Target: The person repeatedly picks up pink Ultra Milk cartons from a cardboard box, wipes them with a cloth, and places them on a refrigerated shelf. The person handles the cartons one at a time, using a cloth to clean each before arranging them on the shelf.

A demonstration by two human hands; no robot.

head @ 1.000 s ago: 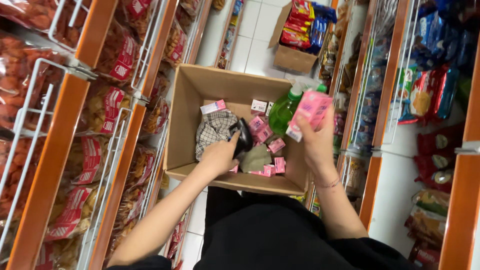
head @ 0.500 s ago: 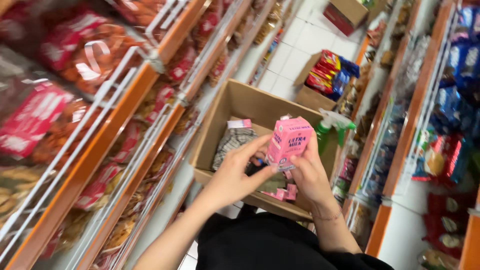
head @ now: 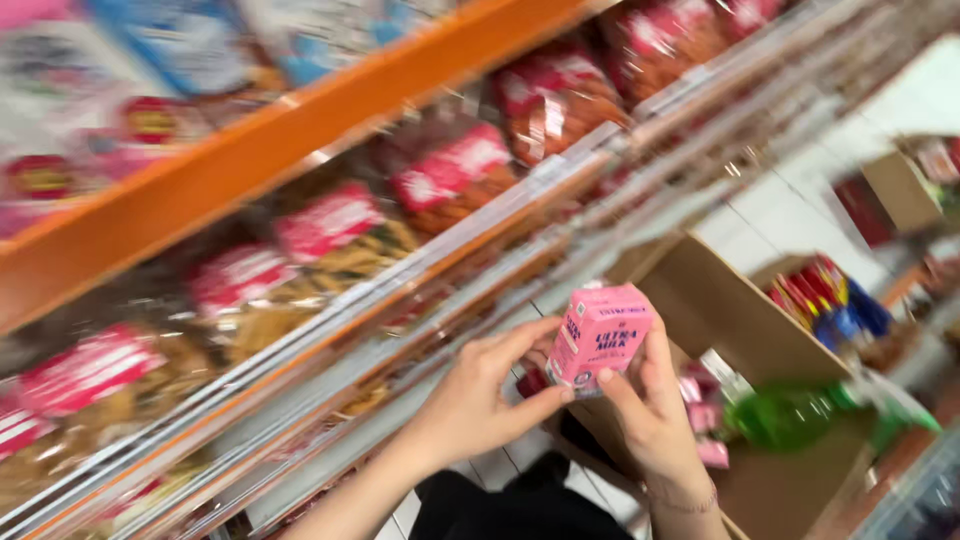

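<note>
- The small pink carton [head: 598, 335] is the landmark: both hands have it between them, lifted clear of everything else, upright with a slight tilt.
- The left hand [head: 478, 405] is just left of the carton and a little below it. Its fingers curl toward the carton's near lower corner and its fingertips touch that left edge, which looks like a steadying hold so the carton can be turned or read.
- The right hand [head: 655, 420] is beneath and to the right of the carton. Its thumb presses the bottom front edge and its fingers rise along the right side, so this hand carries most of the weight; a thin band shows at its wrist.
- Directly below the carton, dark clothing [head: 520, 505] fills the bottom of the view, probably the person's lap or knees.
- Right of the carton and lower sits an open cardboard box [head: 735, 320]. More small pink cartons [head: 700, 390] lie in it, with a blurred green bottle [head: 785, 415] beside them.
- Further right of the carton, beyond the box wall, a second cardboard box [head: 900, 190] and a stack of red and blue packets [head: 825, 295] stand on white floor tiles.
- Left of and above the carton runs an orange shelf unit [head: 230, 170] with wire rails, holding red-labelled snack bags [head: 330, 230]; motion blur hides finer detail.
</note>
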